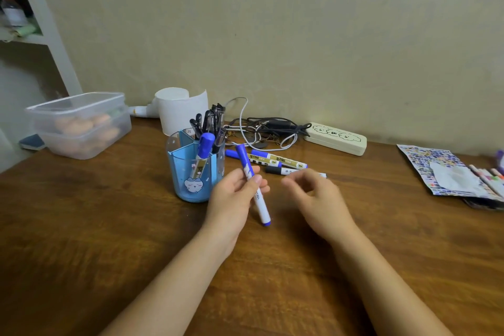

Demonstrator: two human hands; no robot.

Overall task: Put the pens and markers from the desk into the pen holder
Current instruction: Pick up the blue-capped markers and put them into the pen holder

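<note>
The left hand point(234, 194) grips a blue-capped marker point(253, 188) around its middle, held nearly upright with the cap pointing up and away, just beside the pen holder point(191, 172). The right hand point(313, 194) hovers empty, fingers loosely curled, holding nothing.

To finish this step well, the person should probably lift the marker above the holder's rim, aim it at the front compartment, where one blue marker point(203, 153) already leans, and lower it end-first without nudging the light plastic cup. The rear section looks crowded with black pens point(210, 120).

Behind the hands, three more markers point(272, 162) lie loose on the wooden desk point(109, 226), so the task is unfinished. Farther back sit tangled cables point(261, 128), a cream pencil case point(336, 138), a paper roll point(177, 112), a lidded plastic box point(81, 123) and, at right, a patterned packet point(436, 169). A plain beige wall point(300, 22) closes the scene, with a white shelf point(41, 22) at left.
</note>
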